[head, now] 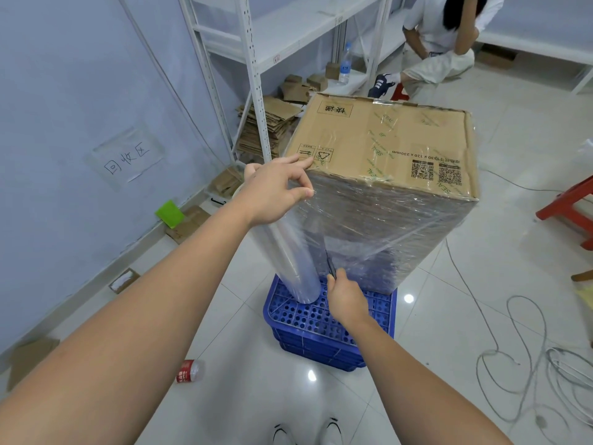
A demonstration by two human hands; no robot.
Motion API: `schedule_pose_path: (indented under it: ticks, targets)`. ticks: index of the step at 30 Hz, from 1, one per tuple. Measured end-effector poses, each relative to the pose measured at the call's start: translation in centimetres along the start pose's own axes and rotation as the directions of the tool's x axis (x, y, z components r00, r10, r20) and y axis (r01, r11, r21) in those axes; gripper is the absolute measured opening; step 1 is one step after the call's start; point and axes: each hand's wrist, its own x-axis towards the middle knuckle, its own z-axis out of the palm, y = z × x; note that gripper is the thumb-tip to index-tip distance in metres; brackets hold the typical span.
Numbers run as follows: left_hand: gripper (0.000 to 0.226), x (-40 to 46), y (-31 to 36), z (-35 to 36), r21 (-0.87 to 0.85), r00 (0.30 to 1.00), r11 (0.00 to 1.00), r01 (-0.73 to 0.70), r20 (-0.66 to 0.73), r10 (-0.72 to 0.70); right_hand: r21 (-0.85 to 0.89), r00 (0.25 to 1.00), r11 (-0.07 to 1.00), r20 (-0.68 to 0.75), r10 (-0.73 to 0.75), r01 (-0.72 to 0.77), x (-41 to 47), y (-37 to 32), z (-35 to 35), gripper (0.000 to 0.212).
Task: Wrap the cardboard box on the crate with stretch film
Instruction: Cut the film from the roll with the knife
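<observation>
- Glossy white tiled floor (pixel 244 380) carries a blue perforated plastic crate (pixel 321 332).
- Also lying on it: a red-labelled plastic bottle (pixel 188 370), tangled grey cable (pixel 526 358), a flattened brown cardboard stack (pixel 266 130).

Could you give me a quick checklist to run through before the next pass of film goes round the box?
1. Left hand pinches the film's upper edge at the cardboard box corner: ok.
2. Right hand grips the film low down: ok.
3. Stretch film roll stands upright on the blue crate: ok.
4. Box sides already covered in film: ok; top bare.
5. Box seated squarely on crate: cannot tell.
6. Floor path clear: not ok, loose cables lie to the right.
</observation>
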Motion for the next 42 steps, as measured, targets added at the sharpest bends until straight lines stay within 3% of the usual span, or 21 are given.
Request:
schedule_pose_path:
  ticks: [7,14,20,33,36,40,42]
  targets:
    - [0.019,0.0,-0.2,0.1,0.014,1.0,1.0,-0.006,0.002,0.006,-0.069,0.998,0.997,0.046,0.051,-0.048,-3.9,4.0,3.2,0.03]
    - [0.021,0.0,-0.2,0.1,-0.01,1.0,1.0,-0.013,-0.01,0.013,-0.015,0.998,1.0,0.064,0.009,-0.008,-0.3,1.2,1.4,0.029]
    - [0.017,-0.2,-0.4,0.1,-0.004,1.0,1.0,-0.015,-0.011,0.015,-0.084,0.996,0.996,0.079,0.048,-0.042,-2.5,4.2,3.0,0.03]
    - [0.009,-0.8,-0.9,0.0,0.052,0.995,0.996,-0.071,-0.068,0.074,0.007,0.994,1.0,0.104,0.026,-0.027,-0.6,2.7,2.2,0.031]
    - [0.014,-1.1,-1.8,-0.2,0.038,0.987,0.996,-0.084,-0.133,0.089,0.012,0.995,0.999,0.092,0.034,-0.035,-1.3,3.3,2.8,0.032]
    - [0.042,-1.5,-2.9,-0.5,0.108,0.998,0.993,-0.039,-0.053,0.045,0.026,0.998,1.0,0.058,0.011,-0.013,-1.4,3.1,2.4,0.032]
    - [0.045,-1.7,-3.1,-0.7,0.138,0.999,0.99,-0.041,-0.019,0.044,0.027,0.999,1.0,0.047,-0.003,0.002,-1.2,2.8,2.1,0.031]
